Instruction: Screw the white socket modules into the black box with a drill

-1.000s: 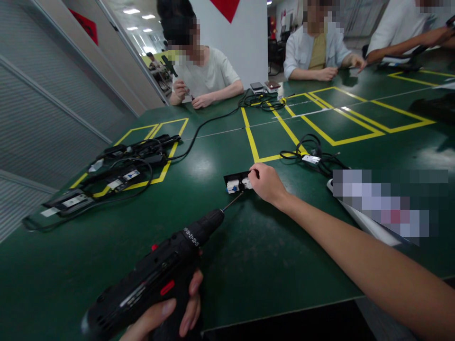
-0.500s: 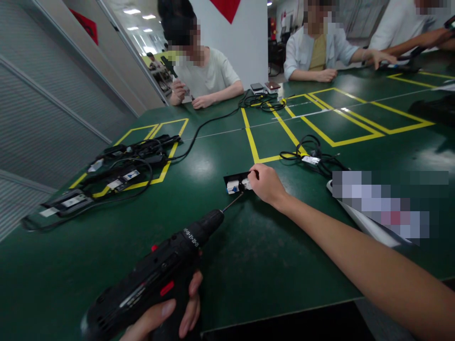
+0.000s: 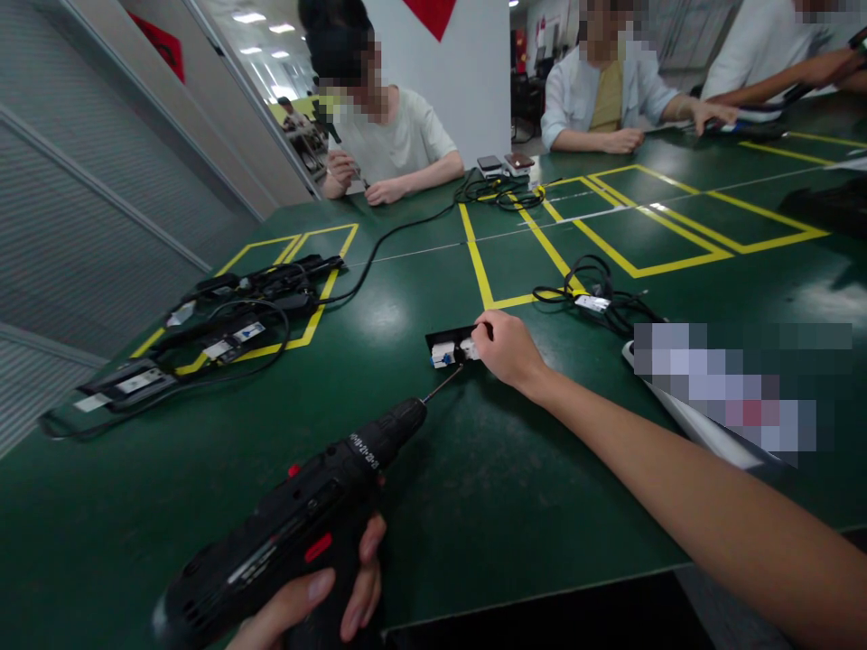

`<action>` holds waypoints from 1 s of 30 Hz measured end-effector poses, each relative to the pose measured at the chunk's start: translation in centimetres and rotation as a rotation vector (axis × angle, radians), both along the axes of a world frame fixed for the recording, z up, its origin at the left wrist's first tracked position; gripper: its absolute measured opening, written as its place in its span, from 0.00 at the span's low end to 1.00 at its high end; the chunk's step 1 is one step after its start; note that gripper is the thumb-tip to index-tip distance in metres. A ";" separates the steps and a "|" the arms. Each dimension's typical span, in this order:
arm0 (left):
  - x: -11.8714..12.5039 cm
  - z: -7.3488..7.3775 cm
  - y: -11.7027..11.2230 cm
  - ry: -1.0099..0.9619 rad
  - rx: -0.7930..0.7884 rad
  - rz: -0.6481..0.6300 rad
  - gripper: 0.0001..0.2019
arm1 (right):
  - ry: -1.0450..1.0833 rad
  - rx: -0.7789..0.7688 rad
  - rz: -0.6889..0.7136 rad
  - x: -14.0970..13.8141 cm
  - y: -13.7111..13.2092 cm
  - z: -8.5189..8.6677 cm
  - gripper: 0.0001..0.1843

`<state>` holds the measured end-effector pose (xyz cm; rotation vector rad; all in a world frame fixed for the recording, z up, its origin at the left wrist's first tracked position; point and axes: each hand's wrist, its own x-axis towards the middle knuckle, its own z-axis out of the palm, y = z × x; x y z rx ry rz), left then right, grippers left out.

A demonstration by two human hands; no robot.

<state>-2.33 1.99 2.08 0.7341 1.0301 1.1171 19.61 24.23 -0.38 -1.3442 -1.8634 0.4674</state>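
Observation:
My left hand [image 3: 339,587] is wrapped around the grip of a black cordless drill [image 3: 284,515] with red buttons. The drill's long thin bit [image 3: 443,384] points up and to the right, and its tip meets or nearly meets the lower edge of a small white-and-black part [image 3: 444,354] with a blue spot. Curled fingers of my right hand [image 3: 508,352] close on the right end of that part and cover it. Behind the part shows a flat black piece [image 3: 440,338]; whether it is separate I cannot tell.
Black cables and adapters [image 3: 237,316] lie on the left of the green table [image 3: 528,515]. A coiled cable [image 3: 596,293] and a pale flat device [image 3: 684,411] are on the right. Yellow tape [image 3: 478,257] marks the tabletop. Several people sit across, with one person's hands [image 3: 386,192] resting there.
My hands, the drill and the small part look the same apart from a slight view shift. At the far right, a person's hand has moved lower and left, onto a dark object.

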 end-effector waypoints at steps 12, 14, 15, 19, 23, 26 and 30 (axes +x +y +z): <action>0.5 0.4 0.4 0.027 0.036 0.006 0.12 | -0.004 0.004 0.003 0.0 -0.1 0.2 0.12; 0.6 0.5 0.4 0.031 0.033 0.018 0.13 | -0.001 0.000 0.006 0.0 -0.1 0.2 0.12; 0.6 0.5 0.4 0.029 0.028 0.022 0.13 | 0.001 -0.001 0.008 0.0 0.0 0.1 0.12; 0.5 0.3 0.3 0.016 0.036 0.013 0.15 | 0.009 0.011 0.019 0.1 0.0 0.0 0.12; 0.4 0.2 0.3 0.025 0.042 0.026 0.20 | 0.008 0.008 0.018 0.1 0.1 0.0 0.12; 0.4 0.3 0.3 0.020 0.052 0.019 0.21 | 0.008 0.011 0.018 0.1 0.1 0.0 0.12; 0.3 0.3 0.3 0.020 0.058 -0.004 0.18 | 0.007 0.018 0.016 0.0 0.1 0.0 0.12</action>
